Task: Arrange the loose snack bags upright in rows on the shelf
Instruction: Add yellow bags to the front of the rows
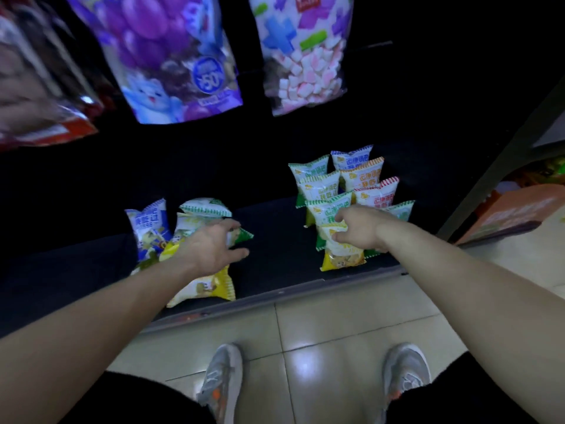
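On the dark bottom shelf (275,246) small snack bags stand upright in two rows (345,182) at the right. My right hand (357,229) is closed on a yellow-trimmed bag (341,258) at the front of those rows. To the left lies a loose heap of bags: a blue one (149,224), a green-striped one (204,208) and a yellow one (208,286) lying flat near the shelf edge. My left hand (214,247) reaches over the heap, fingers touching a green-cornered bag (241,235); whether it grips that bag is unclear.
Large bags hang above the shelf: a purple one (165,56), a marshmallow one (305,53), a red one (36,87) at far left. An orange box (516,212) stands at the right. Tiled floor and my two grey shoes (223,384) lie below the shelf edge.
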Tool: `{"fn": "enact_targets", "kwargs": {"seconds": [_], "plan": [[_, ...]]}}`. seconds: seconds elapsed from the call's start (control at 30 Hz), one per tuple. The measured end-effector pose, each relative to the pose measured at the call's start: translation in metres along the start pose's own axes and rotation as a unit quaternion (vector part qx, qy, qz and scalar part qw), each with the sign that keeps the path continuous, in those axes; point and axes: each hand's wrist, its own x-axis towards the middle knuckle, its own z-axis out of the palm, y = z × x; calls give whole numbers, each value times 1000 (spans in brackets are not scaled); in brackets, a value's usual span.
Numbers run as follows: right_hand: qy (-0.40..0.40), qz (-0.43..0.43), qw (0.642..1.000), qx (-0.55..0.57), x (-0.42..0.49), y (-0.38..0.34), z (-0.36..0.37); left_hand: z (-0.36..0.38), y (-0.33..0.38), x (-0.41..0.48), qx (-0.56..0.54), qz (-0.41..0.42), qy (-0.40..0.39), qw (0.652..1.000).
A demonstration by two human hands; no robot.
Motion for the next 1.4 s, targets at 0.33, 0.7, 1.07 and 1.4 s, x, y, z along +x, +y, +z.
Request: {"fn": "enact_targets", "kwargs": {"seconds": [0.33,0.7,1.07,1.4], "plan": [[-9,-106,991,-81,81,-162,45,0,-161,-29,34,-75,-115,990],[48,-27,997,56,206,-266,153,-3,-224,-15,-106,-85,-114,984],[170,-103,979,48,196,-235,136,5,-212,-8,-66,-88,-167,980],[152,-49,985,69,121,-156,81,-12,-147,16,-17,-49,-156,986]]}}
